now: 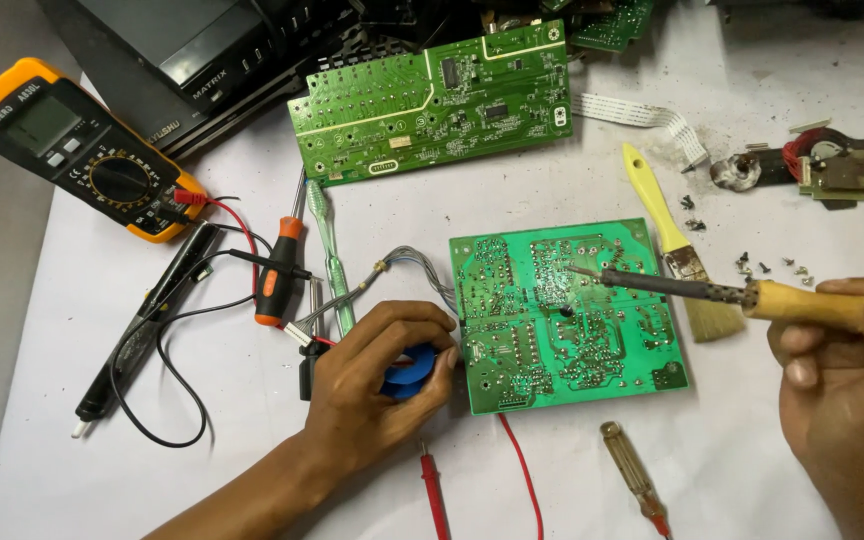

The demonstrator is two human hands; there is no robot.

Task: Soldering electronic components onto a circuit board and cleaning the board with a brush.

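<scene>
Nearest, the left hand [377, 375] closed around a blue spool [410, 368]; the right hand [842, 390] gripped a soldering iron [712, 290], its tip over the nearer of two green circuit boards [567, 315]. The white-covered table [102, 460] also held two screwdrivers, one brush [674, 250] and, farthest, one multimeter [77, 150].

Your open lane is the bare cloth [752, 460] right of the circuit board [564, 312]; brush [674, 245], screwdriver [634, 480], red lead [522, 470] crowd the rest.
</scene>
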